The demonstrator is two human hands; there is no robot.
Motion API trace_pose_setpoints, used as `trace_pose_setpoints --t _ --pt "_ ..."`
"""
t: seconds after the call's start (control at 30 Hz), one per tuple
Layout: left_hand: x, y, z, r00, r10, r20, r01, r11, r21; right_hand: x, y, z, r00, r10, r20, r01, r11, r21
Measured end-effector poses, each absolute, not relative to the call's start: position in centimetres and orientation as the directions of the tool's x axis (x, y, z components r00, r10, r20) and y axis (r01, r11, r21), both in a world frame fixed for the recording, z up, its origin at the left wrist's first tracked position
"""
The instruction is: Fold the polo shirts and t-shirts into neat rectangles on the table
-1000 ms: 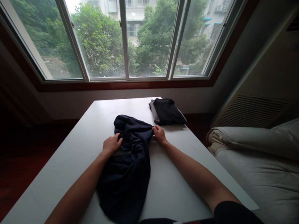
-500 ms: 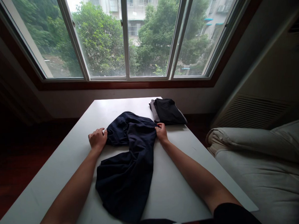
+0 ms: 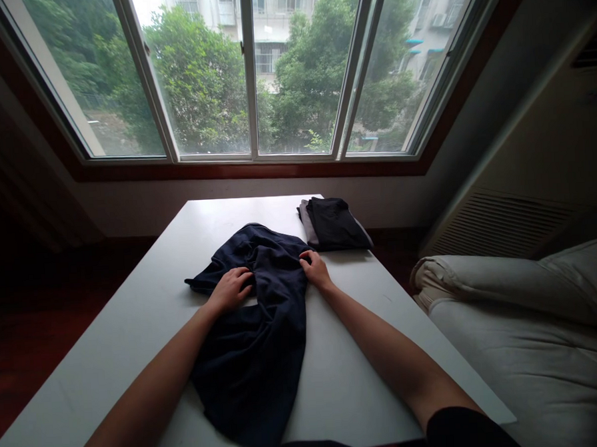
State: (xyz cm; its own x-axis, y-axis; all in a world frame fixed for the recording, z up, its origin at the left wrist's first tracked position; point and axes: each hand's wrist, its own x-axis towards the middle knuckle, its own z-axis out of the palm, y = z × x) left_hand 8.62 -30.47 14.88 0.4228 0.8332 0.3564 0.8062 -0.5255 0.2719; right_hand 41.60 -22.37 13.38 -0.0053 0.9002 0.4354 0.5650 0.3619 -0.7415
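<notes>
A navy-blue cloth garment (image 3: 276, 278), perhaps trousers by its shape, lies rumpled on the white table (image 3: 355, 354). One part of it sticks out to the left, and a longer, wider part comes down toward me. My left hand (image 3: 230, 290) rests at its middle by the inner fold, fingers stretched out and thumb apart. At the garment's upper right edge, my right hand (image 3: 315, 268) has its fingers curled over the cloth, pinching it. My left forearm covers some of the lower part.
A folded stack of black and grey clothes (image 3: 336, 223) lies at the table's far right corner, close beyond my right hand. To the right stands a pale sofa (image 3: 524, 318). A wide window (image 3: 250, 72) is behind the table.
My left hand has let go of the garment's left corner and moved right to its middle. That corner now lies flat, pointing left. My right hand has shifted slightly left along the edge.
</notes>
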Motion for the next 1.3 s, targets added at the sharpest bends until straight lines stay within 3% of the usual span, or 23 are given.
trace_pose_setpoints --t 0.8,1.3 --pt "8.2 -30.4 15.1 0.392 0.855 0.339 0.811 -0.496 0.31 40.7 -23.8 14.3 -0.193 0.909 0.369 0.71 0.389 -0.587" --pt "8.2 -30.4 15.1 0.397 0.85 0.346 0.808 -0.502 0.306 40.7 -24.0 14.3 -0.21 0.899 0.384 0.719 0.408 -0.563"
